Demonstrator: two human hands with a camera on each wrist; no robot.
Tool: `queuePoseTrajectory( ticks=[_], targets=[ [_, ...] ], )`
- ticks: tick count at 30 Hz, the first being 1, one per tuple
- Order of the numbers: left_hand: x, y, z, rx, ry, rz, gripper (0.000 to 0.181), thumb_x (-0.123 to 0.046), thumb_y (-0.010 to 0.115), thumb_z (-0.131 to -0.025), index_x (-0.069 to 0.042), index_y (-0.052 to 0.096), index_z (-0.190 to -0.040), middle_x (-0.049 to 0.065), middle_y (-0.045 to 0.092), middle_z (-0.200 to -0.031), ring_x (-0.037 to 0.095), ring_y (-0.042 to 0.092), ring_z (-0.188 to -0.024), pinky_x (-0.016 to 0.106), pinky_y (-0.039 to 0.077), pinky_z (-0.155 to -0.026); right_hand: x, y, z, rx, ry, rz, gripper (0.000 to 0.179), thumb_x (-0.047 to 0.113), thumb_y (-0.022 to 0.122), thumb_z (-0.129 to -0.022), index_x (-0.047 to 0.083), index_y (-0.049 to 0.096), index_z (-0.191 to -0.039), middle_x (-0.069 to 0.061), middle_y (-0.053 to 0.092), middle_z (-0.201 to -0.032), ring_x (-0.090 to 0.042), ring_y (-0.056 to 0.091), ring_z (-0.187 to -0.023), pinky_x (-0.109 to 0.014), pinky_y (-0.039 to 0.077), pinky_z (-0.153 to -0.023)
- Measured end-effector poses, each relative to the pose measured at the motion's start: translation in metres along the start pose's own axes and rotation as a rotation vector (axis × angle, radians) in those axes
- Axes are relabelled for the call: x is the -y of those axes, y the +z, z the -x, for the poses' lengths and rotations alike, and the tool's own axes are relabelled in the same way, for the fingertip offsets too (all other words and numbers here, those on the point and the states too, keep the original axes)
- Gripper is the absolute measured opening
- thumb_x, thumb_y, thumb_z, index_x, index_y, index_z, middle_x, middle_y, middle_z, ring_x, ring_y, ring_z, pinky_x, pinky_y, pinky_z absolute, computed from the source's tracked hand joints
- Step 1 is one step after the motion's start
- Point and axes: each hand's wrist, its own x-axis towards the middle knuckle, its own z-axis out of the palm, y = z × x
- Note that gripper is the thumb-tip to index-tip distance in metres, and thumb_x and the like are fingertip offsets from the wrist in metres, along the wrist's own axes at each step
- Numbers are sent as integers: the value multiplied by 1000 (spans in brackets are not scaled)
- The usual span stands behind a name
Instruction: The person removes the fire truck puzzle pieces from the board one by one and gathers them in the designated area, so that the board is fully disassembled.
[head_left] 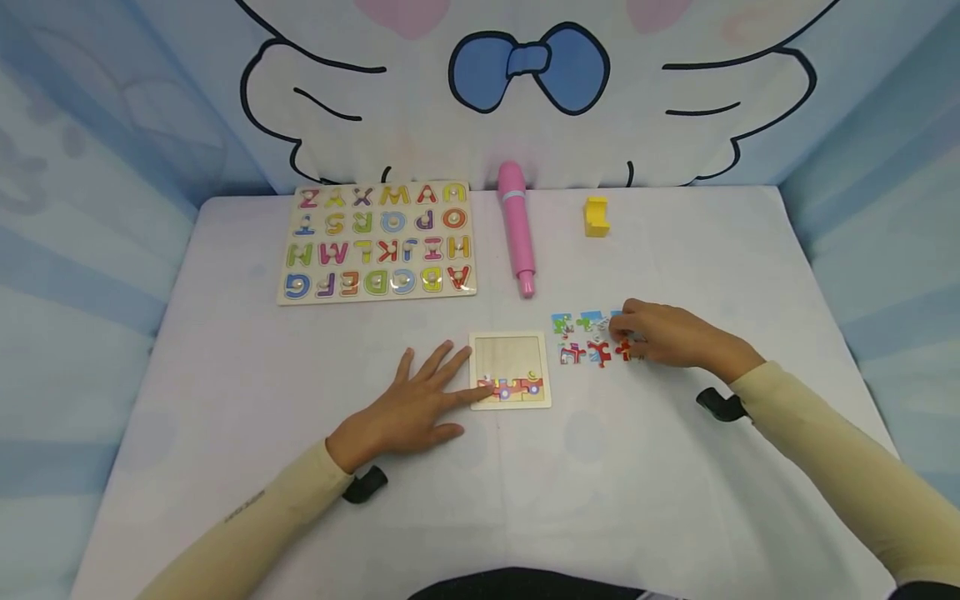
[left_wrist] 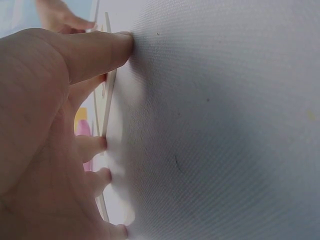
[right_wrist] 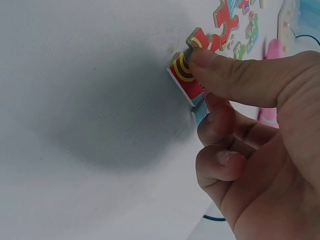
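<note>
I've got the left hand [head_left: 412, 408] spread wide on my head view, fingers fanned out, forefinger resting across the lower left of the wooden tray [head_left: 510, 357]. The thumb is down on the table [head_left: 585, 500], and my left wrist view shows it touching the cloth there, the other fingers lined up beyond it.

The tray sits mid-table, right beside that hand. I see set pieces [head_left: 530, 387] along its bottom, a red vehicle with wheels, and plain wood above them.

Over to the right hand [head_left: 667, 333], and here's the narrow grip: on my right wrist view, the thumb and curled fingers pinch a red piece [right_wrist: 190, 89] with yellow and dark arcs. Whether it's clear of the cloth, I can't tell.

Just right of the tray lie the loose pieces [head_left: 572, 353], two rows of them, blue and green farther off, red nearer; the right hand covers that end.

Up at the back I count a letter board [head_left: 417, 265] on the left, a pink stick [head_left: 517, 229] beside it, and a yellow block [head_left: 596, 217] farther right.
</note>
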Motion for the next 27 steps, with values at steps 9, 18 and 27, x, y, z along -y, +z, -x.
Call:
queuePoseTrajectory(
  ticks=[9,18,27],
  targets=[
    [0,0,-1,2,-4,9,65,-37,74,-94,-39,47,-153,10,14,-171,35,-2,-157,74,2,-115,-1,4,0,-10,40,26,25,8,80,-88,13,70,-111,-3,57,-101,-20,55,-80,-38,51,-73],
    [2,2,0,-6,-3,13,64,-38,74,-94,-39,47,-153,10,13,-171,34,-1,-157,73,1,-116,33,3,-10,-118,-24,-28,30,3,72,-91,6,71,-121,-9,63,-108,-17,56,-79,-33,51,-70],
    [3,2,0,3,0,-3,65,-40,72,-95,-40,44,-154,8,11,-172,33,-2,-157,73,2,-116,101,36,-39,-90,-234,-67,48,19,75,-94,5,63,-138,-9,63,-118,-16,59,-91,-34,54,-81]
  ],
)
